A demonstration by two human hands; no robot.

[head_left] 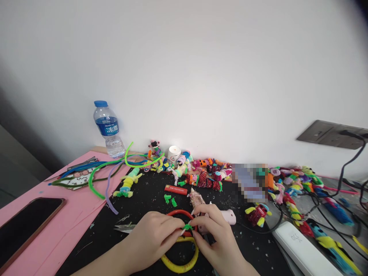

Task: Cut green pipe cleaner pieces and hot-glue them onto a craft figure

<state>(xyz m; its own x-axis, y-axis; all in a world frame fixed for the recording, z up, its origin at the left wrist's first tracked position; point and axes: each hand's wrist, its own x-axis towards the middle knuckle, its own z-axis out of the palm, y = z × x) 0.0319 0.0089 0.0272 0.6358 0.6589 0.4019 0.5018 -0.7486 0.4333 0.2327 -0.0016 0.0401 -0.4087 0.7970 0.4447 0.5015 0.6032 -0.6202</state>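
Note:
Between the fingertips of both hands is a small piece of green pipe cleaner [188, 227]. My left hand [156, 235] pinches it from the left, and my right hand [214, 234] from the right. Just beneath lie scissors with a red handle loop [176, 212] and a yellow handle loop [179, 268]; a metal blade [125, 228] shows left of my left hand. Two small green twisted pieces [170, 200] lie farther back on the black mat [94, 241]. Behind my right hand a pale pink tool [228, 217] is partly hidden.
A water bottle [107, 130] stands by the wall, near loose pipe cleaners [97, 176]. Several pipe-cleaner figures [204, 180] line the back. A red lighter [176, 189] lies ahead. A phone [28, 230] is left; a white power bank [304, 249] and black cables [342, 184] are right.

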